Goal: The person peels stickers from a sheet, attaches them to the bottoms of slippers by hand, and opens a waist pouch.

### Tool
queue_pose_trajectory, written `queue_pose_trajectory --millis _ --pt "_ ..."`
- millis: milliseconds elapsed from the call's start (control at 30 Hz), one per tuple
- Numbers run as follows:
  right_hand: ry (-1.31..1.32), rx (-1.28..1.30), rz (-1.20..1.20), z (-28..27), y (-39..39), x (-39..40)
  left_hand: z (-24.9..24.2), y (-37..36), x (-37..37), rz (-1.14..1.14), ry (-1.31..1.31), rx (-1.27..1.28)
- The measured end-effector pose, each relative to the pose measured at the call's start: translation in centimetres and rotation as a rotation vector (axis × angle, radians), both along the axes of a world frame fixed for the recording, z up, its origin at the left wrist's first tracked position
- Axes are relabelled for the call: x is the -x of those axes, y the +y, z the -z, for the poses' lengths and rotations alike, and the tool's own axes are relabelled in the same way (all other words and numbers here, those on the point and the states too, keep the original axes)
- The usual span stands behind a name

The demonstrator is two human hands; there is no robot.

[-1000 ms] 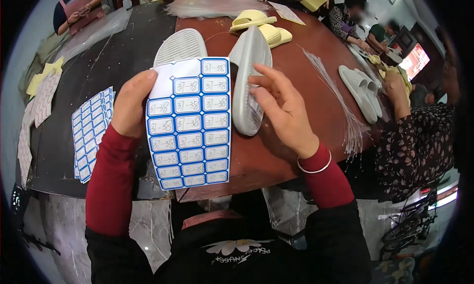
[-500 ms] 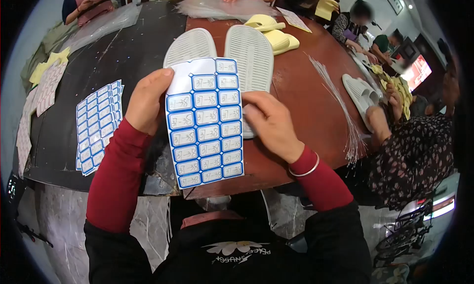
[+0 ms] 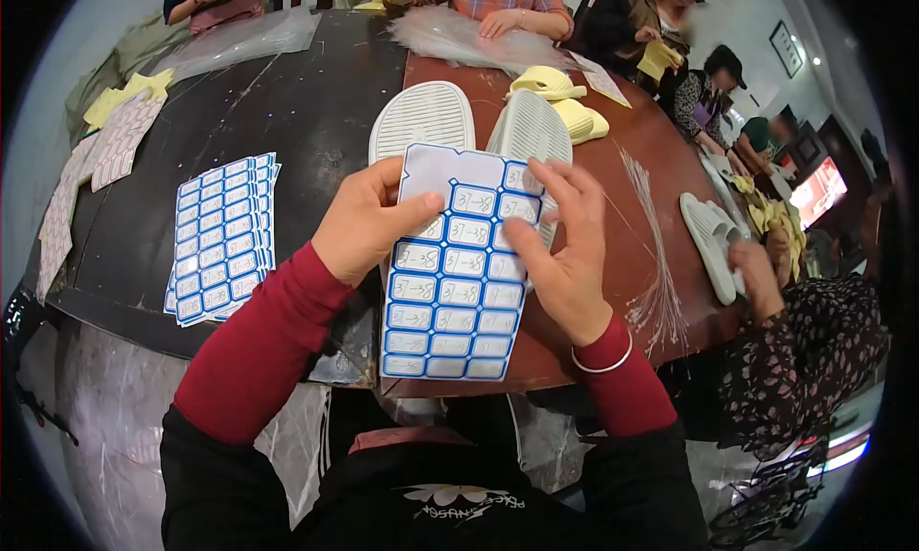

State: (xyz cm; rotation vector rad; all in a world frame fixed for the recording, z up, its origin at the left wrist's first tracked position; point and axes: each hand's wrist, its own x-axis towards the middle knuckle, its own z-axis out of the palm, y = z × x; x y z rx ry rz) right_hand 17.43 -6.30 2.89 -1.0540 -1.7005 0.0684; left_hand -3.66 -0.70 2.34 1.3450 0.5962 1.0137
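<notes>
In the head view a sheet of blue-bordered labels (image 3: 450, 318) is held up over the table's front edge. Most labels carry a handwritten "37-38"; bare backing shows at the upper left. My left hand (image 3: 362, 224) pinches the sheet's left side, thumb on the front. My right hand (image 3: 571, 259) is closed at the upper right edge, thumb on the front and index finger by the top right label, slightly blurred. Behind the sheet lie two off-white slippers, soles up: a left one (image 3: 423, 118) and a right one (image 3: 541, 128), both partly covered.
More label sheets (image 3: 225, 235) lie stacked at left. Yellow slippers (image 3: 574, 115), thin clear strands (image 3: 651, 254) and clear plastic bags (image 3: 479, 39) are farther out. At right, another person's hand (image 3: 756, 273) is by a white slipper (image 3: 706, 240). Other people stand around the table.
My right hand has risen from beside the sheet's right edge to its upper right corner. The sheet has shifted right and slightly down in view, and my left thumb now overlaps its front more.
</notes>
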Motion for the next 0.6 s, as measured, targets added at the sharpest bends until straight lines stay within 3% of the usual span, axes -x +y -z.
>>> queue_pose_trajectory --millis 33,167,333,500,600 --pt "-0.241 -0.21 0.171 -0.2 0.2 0.1 0.2 0.0 0.0 0.009 -0.011 0.008" --pt "-0.398 -0.246 0.138 -1.6 0.1 0.9 0.2 -0.6 -0.2 0.061 -0.085 0.048" --pt "-0.418 -0.23 0.139 -1.1 0.7 2.0 0.3 -0.9 -0.4 0.11 -0.244 0.135" --pt "-0.308 -0.173 0.036 -0.5 1.2 1.8 0.0 -1.2 -0.5 0.083 -0.217 0.164" --pt "-0.236 -0.141 -0.017 -0.4 1.2 1.7 0.6 -1.1 -0.6 0.031 -0.096 -0.034"
